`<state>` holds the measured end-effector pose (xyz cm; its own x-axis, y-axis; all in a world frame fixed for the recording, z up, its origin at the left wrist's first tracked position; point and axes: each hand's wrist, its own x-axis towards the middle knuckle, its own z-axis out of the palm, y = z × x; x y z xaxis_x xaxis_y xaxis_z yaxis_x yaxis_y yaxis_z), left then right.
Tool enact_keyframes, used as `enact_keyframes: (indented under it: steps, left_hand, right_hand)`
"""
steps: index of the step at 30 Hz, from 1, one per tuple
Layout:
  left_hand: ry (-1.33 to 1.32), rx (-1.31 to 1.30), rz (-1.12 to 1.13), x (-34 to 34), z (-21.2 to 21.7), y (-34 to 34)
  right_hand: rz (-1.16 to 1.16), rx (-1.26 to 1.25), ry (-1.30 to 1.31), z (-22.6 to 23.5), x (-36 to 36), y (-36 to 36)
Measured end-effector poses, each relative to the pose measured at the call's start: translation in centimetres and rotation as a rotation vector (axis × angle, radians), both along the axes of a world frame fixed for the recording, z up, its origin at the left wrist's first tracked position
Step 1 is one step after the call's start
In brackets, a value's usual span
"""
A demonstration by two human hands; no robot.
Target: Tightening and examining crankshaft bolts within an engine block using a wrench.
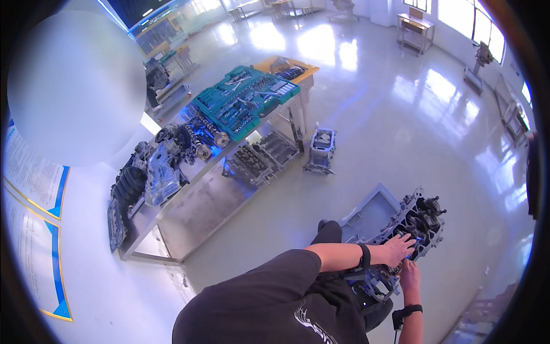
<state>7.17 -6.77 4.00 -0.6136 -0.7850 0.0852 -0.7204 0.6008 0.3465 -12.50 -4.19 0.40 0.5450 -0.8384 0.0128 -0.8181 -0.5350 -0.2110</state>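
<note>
An engine block (405,213) with dark crankshaft parts (428,207) showing in its open side is in front of me at the lower right. It rests on a metal stand (375,285). Across the block's near part lies my left hand (397,250), its fingers stretched out and apart. Just below it, my right hand (409,276) reaches up to the block's near edge with its fingers drawn together. Whatever those fingertips pinch is too small and hidden to make out. Both wrists wear black bands.
A grey tray (372,209) adjoins the block. To the left stands a metal workbench (197,209) with a teal socket set case (229,97), camshaft-like shafts (200,135) and engine covers (163,172). Cylinder heads (258,160) fill its lower shelf. A metal housing (321,150) sits on the floor.
</note>
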Motion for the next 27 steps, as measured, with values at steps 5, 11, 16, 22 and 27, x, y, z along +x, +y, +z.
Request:
enact_keyframes:
  steps: [5, 11, 16, 22, 27]
  left_hand:
    - [-0.348, 0.239, -0.062, 0.7, 3.0, 1.5]
    - [-0.162, 0.167, -0.02, 1.3, 0.1, 2.4]
    - [0.03, 0.052, -0.002, -0.1, 1.4, 1.1]
    - [-0.156, 0.024, -0.19, -1.2, 1.6, 0.7]
    - [-0.352, 0.069, -0.139, -0.7, 0.6, 1.8]
  right_hand:
    - [-0.057, 0.095, 0.098, 2.3, 1.1, -0.9]
    - [-0.114, 0.098, 0.186, 2.7, 1.0, -1.8]
    - [-0.372, 0.217, 0.254, 3.1, 1.0, -1.1]
    - [-0.178, 0.186, 0.129, 0.8, 0.0, 0.4]
    - [-0.178, 0.178, 0.194, 1.4, 0.7, 1.2]
